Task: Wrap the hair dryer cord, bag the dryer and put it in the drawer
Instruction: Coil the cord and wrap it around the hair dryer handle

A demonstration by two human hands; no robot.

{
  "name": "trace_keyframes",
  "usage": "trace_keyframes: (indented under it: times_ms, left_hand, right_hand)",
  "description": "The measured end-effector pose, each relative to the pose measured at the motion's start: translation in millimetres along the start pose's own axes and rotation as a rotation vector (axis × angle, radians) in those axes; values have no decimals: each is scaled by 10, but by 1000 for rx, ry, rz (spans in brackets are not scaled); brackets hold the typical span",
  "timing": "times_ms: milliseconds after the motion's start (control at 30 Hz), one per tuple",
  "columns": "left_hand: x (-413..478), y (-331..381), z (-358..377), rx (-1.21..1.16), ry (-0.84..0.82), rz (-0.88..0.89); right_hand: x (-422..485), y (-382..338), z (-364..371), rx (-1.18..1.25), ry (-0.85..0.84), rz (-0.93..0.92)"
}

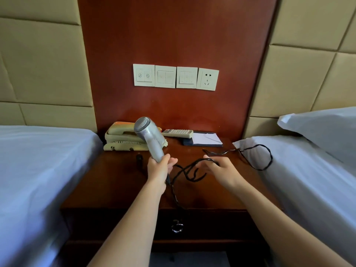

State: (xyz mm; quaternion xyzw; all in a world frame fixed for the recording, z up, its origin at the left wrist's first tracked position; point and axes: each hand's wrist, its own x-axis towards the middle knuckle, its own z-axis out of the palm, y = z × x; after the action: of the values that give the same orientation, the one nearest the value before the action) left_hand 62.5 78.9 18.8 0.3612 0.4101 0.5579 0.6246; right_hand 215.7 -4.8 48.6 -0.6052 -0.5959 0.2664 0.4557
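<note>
Hair dryer (148,133) held upright above the nightstand (115,180).
Left hand (159,168) grips its handle with fingers wrapped round; right hand (221,170) curls its fingers over loops of the black cord (266,160), which trails onto the bed (308,180).

Both bare arms reach up from the bottom. The left grip (160,166) curls round the hair dryer (149,132) at mid-frame. The right grip (219,169), just right, hooks the cord (207,160) with bent fingers.
</note>
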Motion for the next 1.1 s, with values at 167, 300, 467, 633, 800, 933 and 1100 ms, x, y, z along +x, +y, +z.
trace_keyframes:
  times_ms: [167, 300, 467, 633, 800, 933, 1100]
  left_hand:
    - [-19, -84, 130, 56, -46, 0]
    - [-104, 34, 98, 228, -93, 80]
    - [-311, 324, -16, 265, -126, 101]
    - [-322, 587, -395, 462, -193, 152]
    - [-295, 723, -790, 666, -217, 205]
    - [-306, 844, -1005, 801, -243, 219]
    - [-519, 832, -983, 974, -455, 169]
  right_hand:
    - [-75, 128, -76, -139, -35, -113]
    - [-2, 106, -167, -431, 71, -225]
    - [5, -120, -218, 169, -109, -96]
    - [16, -272, -161, -9, -246, -96]
    - [123, -216, -261, -293, 144, -287]
    - [200, -238, -289, -320, 393, -309]
    - [316, -378, -129, -310, 598, -347]
